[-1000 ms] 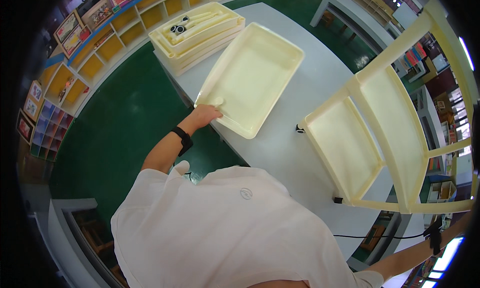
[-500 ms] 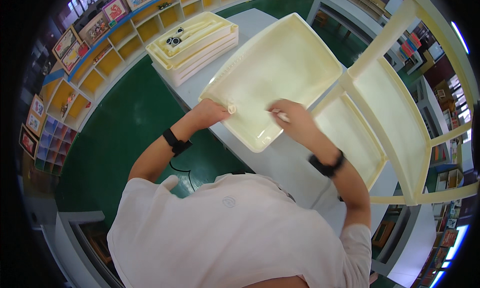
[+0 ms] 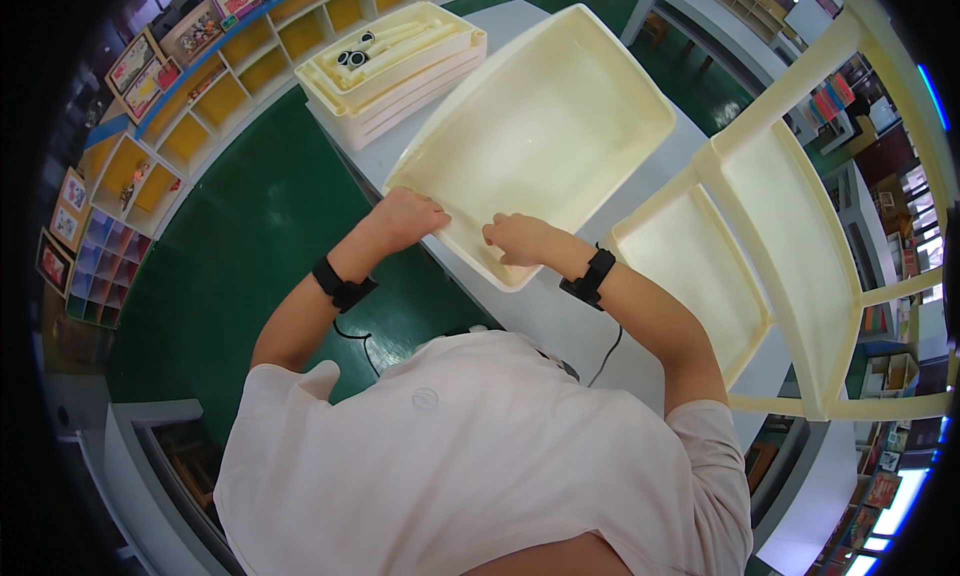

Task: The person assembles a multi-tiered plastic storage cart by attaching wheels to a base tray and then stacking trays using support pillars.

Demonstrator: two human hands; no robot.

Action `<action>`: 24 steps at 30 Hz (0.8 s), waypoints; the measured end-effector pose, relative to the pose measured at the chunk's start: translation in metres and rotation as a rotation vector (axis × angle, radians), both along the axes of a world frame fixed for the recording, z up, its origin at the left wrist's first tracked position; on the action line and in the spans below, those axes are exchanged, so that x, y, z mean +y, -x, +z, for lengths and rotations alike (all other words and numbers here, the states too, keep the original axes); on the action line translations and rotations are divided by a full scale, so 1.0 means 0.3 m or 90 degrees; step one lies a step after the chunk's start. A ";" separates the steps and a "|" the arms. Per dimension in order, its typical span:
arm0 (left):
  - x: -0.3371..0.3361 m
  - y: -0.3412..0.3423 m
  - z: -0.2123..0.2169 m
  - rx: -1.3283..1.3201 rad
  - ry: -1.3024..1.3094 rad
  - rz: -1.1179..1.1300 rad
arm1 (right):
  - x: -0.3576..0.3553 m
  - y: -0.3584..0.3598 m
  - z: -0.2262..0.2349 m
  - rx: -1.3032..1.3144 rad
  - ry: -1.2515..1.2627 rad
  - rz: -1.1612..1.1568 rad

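A large cream plastic bin (image 3: 555,126) lies tilted on the grey table, its hollow side facing up. My left hand (image 3: 408,219) is closed at the bin's near-left rim, its thumb and fingers around the edge. My right hand (image 3: 520,239) is above the bin's near corner with its fingers curled in; whatever they hold is hidden. A black band sits on each wrist.
Stacked cream trays (image 3: 390,71) with loose parts and small black-and-white wheels stand at the table's far left. A cream frame with shallow trays (image 3: 690,276) stands at right. A cubby shelf (image 3: 240,76) curves behind, and another grey table (image 3: 700,26) is at far right.
My right hand has moved left across the bin, nearer my left hand. The small white piece that showed in its fingers no longer shows. My left hand has shifted slightly left.
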State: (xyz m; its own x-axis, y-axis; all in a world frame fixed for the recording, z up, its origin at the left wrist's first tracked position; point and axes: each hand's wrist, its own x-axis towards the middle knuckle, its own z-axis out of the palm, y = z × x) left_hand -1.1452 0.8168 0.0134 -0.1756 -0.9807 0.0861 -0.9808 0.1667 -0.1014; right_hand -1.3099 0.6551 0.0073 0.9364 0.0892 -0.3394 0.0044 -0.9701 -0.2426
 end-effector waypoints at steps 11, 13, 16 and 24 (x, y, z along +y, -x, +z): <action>-0.098 -0.084 -0.174 0.168 0.004 0.022 | -0.089 0.186 0.262 -0.354 -0.171 -0.190; -0.163 -0.043 -0.213 0.312 0.066 0.091 | -0.145 0.326 0.402 -0.443 -0.211 -0.225; -0.135 -0.130 -0.402 0.253 0.039 0.002 | -0.175 0.507 0.577 -0.520 -0.248 -0.330; -0.116 -0.179 -0.650 0.222 -0.175 0.070 | -0.200 1.148 0.963 -1.101 -0.016 -0.591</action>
State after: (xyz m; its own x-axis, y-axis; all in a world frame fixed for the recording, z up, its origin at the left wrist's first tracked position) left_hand -1.0916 0.7821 -0.1816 -0.0764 -0.9865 -0.1448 -0.9618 0.0346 0.2716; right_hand -1.6541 0.5950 0.2961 -0.0407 -0.5543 0.8314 -0.2110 -0.8085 -0.5494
